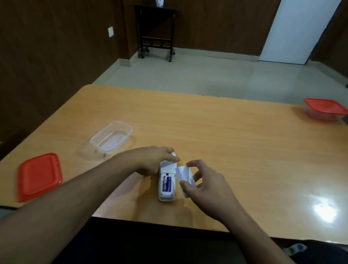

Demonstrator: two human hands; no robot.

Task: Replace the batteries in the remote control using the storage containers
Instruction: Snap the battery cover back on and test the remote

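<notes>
A white remote control (166, 181) lies face down near the table's front edge, its battery bay uncovered. Blue-purple batteries (166, 183) sit inside the bay. My left hand (155, 161) grips the far end of the remote and holds it on the table. My right hand (205, 184) pinches the white battery cover (183, 174) between thumb and fingers, just right of the remote. A clear open container (112, 137) stands to the left of my left hand. A closed container with a red lid (325, 109) stands at the far right corner.
A loose red lid (39, 176) lies flat at the front left of the wooden table (232, 138). Beyond the table are a tiled floor, a black side stand (156, 31) by the wall and a white door.
</notes>
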